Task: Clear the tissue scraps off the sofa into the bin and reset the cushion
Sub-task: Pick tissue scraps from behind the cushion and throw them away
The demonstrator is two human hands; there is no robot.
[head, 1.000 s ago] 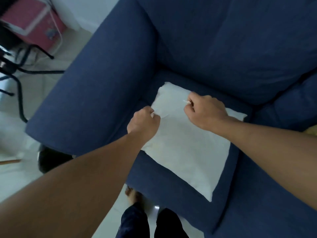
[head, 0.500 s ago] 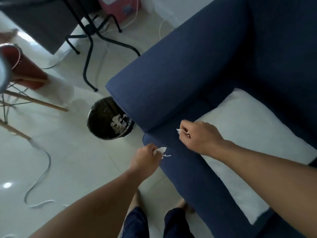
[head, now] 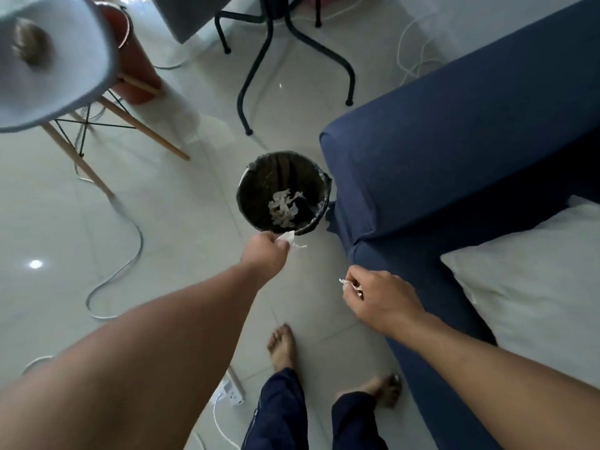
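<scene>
A round black bin (head: pixel 248 177) stands on the floor beside the blue sofa's armrest (head: pixel 454 151), with white tissue scraps (head: pixel 284 207) lying inside. My left hand (head: pixel 264 254) is just below the bin's near rim, pinching a white tissue scrap (head: pixel 290 238). My right hand (head: pixel 378 295) hovers over the floor by the sofa's front edge, closed on a small tissue scrap (head: pixel 349 284). A white cushion (head: pixel 532 287) lies flat on the sofa seat at the right.
A grey chair (head: pixel 55 69) with wooden legs stands at the upper left. Black metal table legs (head: pixel 292 37) rise behind the bin. Cables (head: pixel 126 254) trail over the pale tiled floor, and a power strip (head: pixel 229 393) lies near my bare feet (head: pixel 282 347).
My view swung from the sofa seat to the floor. Both hands carried their scraps off the cushion, leftward toward the bin; the left now reaches the bin's rim.
</scene>
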